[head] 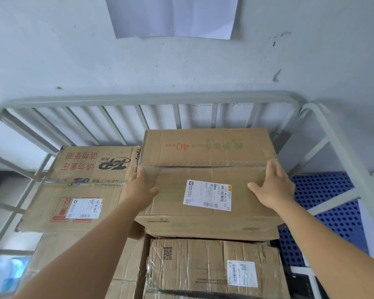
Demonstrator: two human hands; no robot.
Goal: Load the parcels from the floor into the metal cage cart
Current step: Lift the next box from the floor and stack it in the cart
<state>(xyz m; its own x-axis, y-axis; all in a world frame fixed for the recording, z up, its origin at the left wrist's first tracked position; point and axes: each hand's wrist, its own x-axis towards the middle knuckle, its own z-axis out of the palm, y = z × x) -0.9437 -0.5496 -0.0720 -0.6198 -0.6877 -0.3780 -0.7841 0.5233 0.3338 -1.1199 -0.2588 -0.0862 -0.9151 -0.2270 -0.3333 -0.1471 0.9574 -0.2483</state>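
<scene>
A brown cardboard parcel (205,156) with a white shipping label and a red "40" print lies on top of the stack inside the grey metal cage cart (147,98). My left hand (139,188) rests against the parcel's left edge with the fingers straight. Over on the right edge, my right hand (272,184) lies flat on the top face, thumb spread. Under it sits another taped parcel (203,268) with a label. To the left lies a parcel with red print (82,186).
The cage's back bars stand close to a pale wall. Its right side panel (324,137) frames a blue perforated floor (324,197). A white sheet (173,16) hangs on the wall above. Water bottles (4,275) show at the lower left outside the cage.
</scene>
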